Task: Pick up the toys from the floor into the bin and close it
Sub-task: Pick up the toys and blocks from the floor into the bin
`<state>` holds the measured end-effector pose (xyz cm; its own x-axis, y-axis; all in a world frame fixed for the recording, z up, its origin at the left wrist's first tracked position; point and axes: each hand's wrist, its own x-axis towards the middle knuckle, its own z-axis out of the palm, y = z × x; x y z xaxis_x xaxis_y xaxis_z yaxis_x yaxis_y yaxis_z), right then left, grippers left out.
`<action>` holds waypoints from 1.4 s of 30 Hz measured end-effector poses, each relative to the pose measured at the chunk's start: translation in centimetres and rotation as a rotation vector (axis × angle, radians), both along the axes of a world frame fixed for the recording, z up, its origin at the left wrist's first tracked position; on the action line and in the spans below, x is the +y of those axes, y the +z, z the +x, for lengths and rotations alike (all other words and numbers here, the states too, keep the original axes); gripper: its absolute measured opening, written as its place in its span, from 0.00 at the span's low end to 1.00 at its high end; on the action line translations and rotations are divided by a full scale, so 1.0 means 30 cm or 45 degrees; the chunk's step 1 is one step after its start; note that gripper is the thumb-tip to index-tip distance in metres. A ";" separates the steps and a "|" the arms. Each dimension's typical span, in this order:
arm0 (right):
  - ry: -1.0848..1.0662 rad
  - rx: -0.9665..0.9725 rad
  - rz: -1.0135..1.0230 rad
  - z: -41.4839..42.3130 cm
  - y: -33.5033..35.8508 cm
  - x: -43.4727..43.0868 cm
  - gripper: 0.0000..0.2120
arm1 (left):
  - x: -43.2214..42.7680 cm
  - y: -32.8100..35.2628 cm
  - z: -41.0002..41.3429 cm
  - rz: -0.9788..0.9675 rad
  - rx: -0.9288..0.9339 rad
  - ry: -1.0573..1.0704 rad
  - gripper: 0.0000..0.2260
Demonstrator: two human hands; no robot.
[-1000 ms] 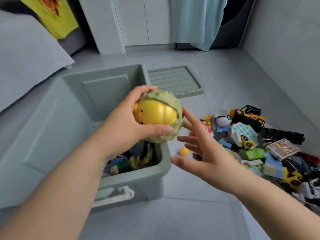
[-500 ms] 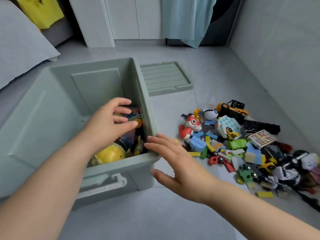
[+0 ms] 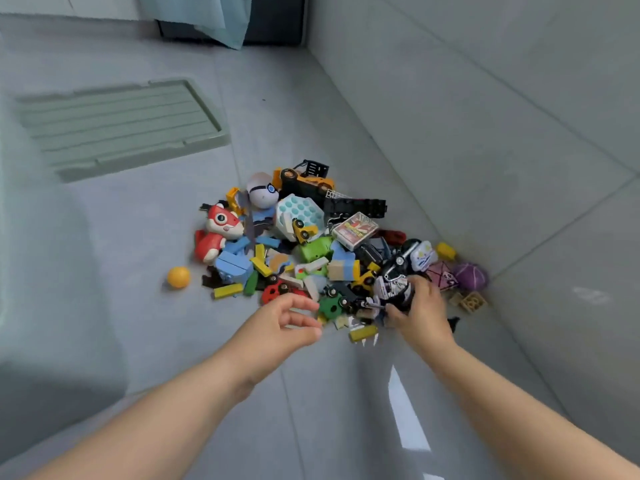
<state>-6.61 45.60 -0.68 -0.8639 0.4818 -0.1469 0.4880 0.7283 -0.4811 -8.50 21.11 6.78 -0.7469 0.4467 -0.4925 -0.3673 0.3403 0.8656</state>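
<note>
A heap of toys [image 3: 311, 244] lies on the grey floor beside the wall: a red fox figure [image 3: 216, 230], a yellow toy truck [image 3: 304, 180], blocks and small cars. An orange ball [image 3: 178, 277] sits apart at the heap's left. My right hand [image 3: 420, 313] is at the near right edge of the heap, fingers curled round a black-and-white toy [image 3: 394, 289]. My left hand [image 3: 289, 322] hovers at the near edge with relaxed fingers, holding nothing. The green bin [image 3: 41, 306] is a blurred wall at the far left. Its lid [image 3: 117, 128] lies flat on the floor behind.
The grey wall [image 3: 485, 133] runs close along the right of the heap. A purple ball [image 3: 469, 276] and small tan blocks [image 3: 471, 301] lie against it. A blue curtain [image 3: 207, 15] hangs at the back.
The yellow-and-green toy left my left hand and lies in the bin. My view swung right from the bin to the heap. Both hands moved onto the toys, and the right one took hold of one.
</note>
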 end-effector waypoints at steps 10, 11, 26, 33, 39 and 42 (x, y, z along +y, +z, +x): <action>-0.417 -0.040 -0.504 -0.170 -0.189 0.073 0.41 | 0.150 -0.099 -0.016 0.007 -0.220 0.105 0.19; -0.387 -0.033 -0.484 -0.168 -0.198 0.074 0.40 | 0.156 -0.102 -0.018 0.016 -0.221 0.106 0.19; 0.324 0.461 -0.226 -0.081 0.295 -0.119 0.33 | 0.057 0.128 -0.135 0.139 0.544 0.220 0.32; 0.820 0.600 -0.453 -0.069 0.569 -0.570 0.38 | -0.272 0.341 -0.129 0.146 0.785 0.500 0.38; 1.198 0.616 -0.902 -0.123 0.629 -0.870 0.45 | -0.679 0.469 -0.081 0.397 0.682 0.970 0.32; 1.263 0.592 -0.883 -0.113 0.591 -1.007 0.41 | -0.907 0.484 -0.056 0.206 0.709 1.128 0.22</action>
